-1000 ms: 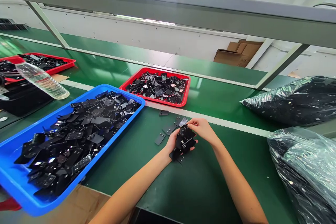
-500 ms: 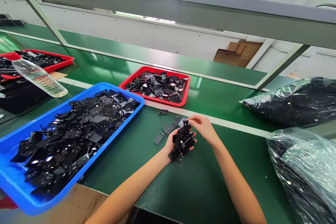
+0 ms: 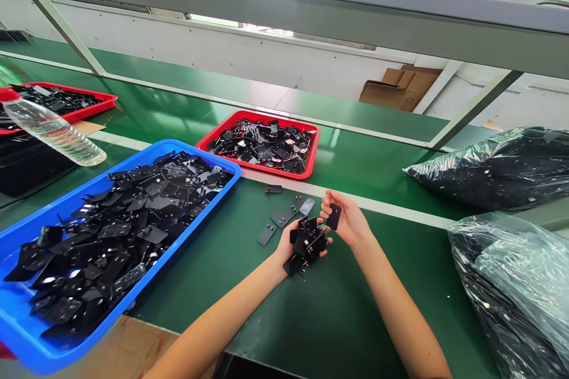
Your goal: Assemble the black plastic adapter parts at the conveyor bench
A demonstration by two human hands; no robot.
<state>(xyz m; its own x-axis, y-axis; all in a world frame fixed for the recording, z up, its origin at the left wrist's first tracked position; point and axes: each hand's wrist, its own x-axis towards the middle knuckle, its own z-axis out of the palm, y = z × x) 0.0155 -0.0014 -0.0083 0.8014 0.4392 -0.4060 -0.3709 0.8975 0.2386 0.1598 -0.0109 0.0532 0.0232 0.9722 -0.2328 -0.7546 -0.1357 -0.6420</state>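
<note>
In the head view, my left hand point(image 3: 288, 244) is wrapped around a pile of small black plastic pieces point(image 3: 307, 241), some with metal pins. My right hand point(image 3: 349, 219) is just to the right of it, its fingers closed on a single black plastic piece point(image 3: 333, 216). Behind my left hand, several loose pieces lie on the green table: a flat black one with pins point(image 3: 267, 234), a small dark one point(image 3: 273, 189) and a clear, patterned one point(image 3: 306, 206).
A blue tray point(image 3: 237, 170) heaped with black pieces stands at left. Two red trays, one in the middle point(image 3: 316, 157) and one at far left point(image 3: 109, 105), hold similar pieces. A water bottle point(image 3: 57, 133) leans nearby. Plastic bags point(image 3: 489, 172) sit at right, below a grey rail point(image 3: 284, 12).
My right hand has drawn a black piece off the pile and moved slightly right with it, turning the palm inward. My left hand keeps holding the pile. The view has shifted slightly.
</note>
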